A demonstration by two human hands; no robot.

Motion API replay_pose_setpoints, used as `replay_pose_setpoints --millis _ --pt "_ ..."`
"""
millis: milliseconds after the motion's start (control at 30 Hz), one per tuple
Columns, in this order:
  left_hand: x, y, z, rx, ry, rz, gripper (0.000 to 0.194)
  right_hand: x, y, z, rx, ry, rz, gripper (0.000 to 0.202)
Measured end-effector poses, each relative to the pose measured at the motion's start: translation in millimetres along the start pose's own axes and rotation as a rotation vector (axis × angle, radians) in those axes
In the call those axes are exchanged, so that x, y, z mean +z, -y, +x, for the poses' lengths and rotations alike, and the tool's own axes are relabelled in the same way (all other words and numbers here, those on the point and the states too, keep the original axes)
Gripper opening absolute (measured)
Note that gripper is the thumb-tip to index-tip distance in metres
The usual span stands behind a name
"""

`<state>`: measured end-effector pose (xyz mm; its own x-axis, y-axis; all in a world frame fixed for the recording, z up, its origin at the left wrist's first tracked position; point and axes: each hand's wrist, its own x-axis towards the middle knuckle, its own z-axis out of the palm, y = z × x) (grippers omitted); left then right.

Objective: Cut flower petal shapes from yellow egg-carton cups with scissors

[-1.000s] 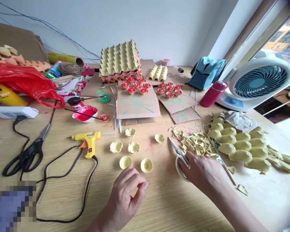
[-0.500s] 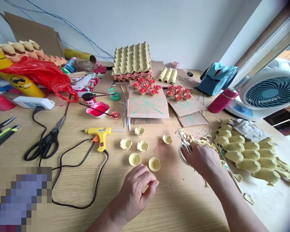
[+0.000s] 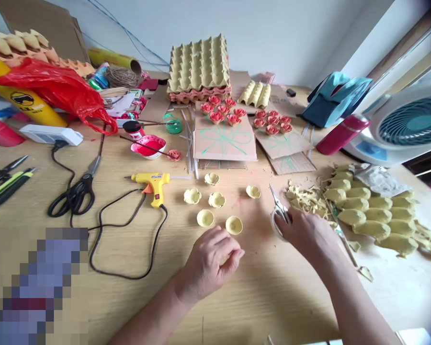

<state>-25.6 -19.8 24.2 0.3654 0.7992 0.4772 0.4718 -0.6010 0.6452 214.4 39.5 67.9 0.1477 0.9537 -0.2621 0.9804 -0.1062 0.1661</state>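
My right hand [image 3: 305,233] is closed around the white handles of a small pair of scissors [image 3: 280,210], low over the table, blades pointing away and to the left. My left hand [image 3: 213,258] is curled, thumb near the fingertips; a pale yellowish patch shows in the gap, too hidden to name. Just beyond it are two plain yellow egg-carton cups [image 3: 205,218]. Farther back stand several petal-cut cups [image 3: 216,200], with another petal-cut cup [image 3: 253,192] to the left of the scissors.
Left: yellow glue gun [image 3: 153,184] with its cord, black scissors [image 3: 77,194]. Behind: bowl of red paint [image 3: 148,146], red paper-pulp flowers [image 3: 222,112] on cardboard [image 3: 224,143], stacked egg trays [image 3: 199,67]. Right: scraps [image 3: 305,199], cut egg tray [image 3: 373,211], bottle [image 3: 343,134], fan [image 3: 409,115].
The view has tipped down, so everything on the table appears higher. My left hand keeps its place by the cups; my right hand and scissors have shifted slightly nearer to me.
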Motion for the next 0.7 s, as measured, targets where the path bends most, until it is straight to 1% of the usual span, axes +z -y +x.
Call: replay_pose_setpoints --millis 67,167,267,333,400,467,533,600,700 --pt "-4.6 2 2 -0.075 -0.066 0.006 0.022 2 0 5 0.002 -0.001 -0.007 0.049" --pt "-14.9 6 6 -0.235 -0.220 0.003 0.022 8 -9 12 0.044 -0.021 -0.026 0.051" --pt "-23.3 14 8 -0.378 -0.362 -0.030 0.018 12 -16 13 0.034 -0.050 -0.023 0.049" --pt "-25.8 21 8 -0.449 -0.441 -0.074 0.014 13 -13 12 0.016 -0.058 -0.015 0.047" --pt "-27.0 29 6 -0.488 -0.500 -0.104 0.011 13 -8 10 0.002 -0.065 -0.006 0.047" --pt "-28.1 35 5 -0.511 -0.532 -0.108 0.012 13 -2 10 -0.010 -0.066 0.001 0.047" --pt "-29.2 38 4 -0.528 -0.532 -0.097 0.013 14 1 11 -0.023 -0.056 0.004 0.046" --pt "-29.8 39 4 -0.523 -0.507 -0.074 0.012 15 1 12 -0.035 -0.044 0.004 0.044" --pt "-30.0 36 5 -0.465 -0.440 0.010 0.006 16 1 13 -0.044 -0.043 0.003 0.041"
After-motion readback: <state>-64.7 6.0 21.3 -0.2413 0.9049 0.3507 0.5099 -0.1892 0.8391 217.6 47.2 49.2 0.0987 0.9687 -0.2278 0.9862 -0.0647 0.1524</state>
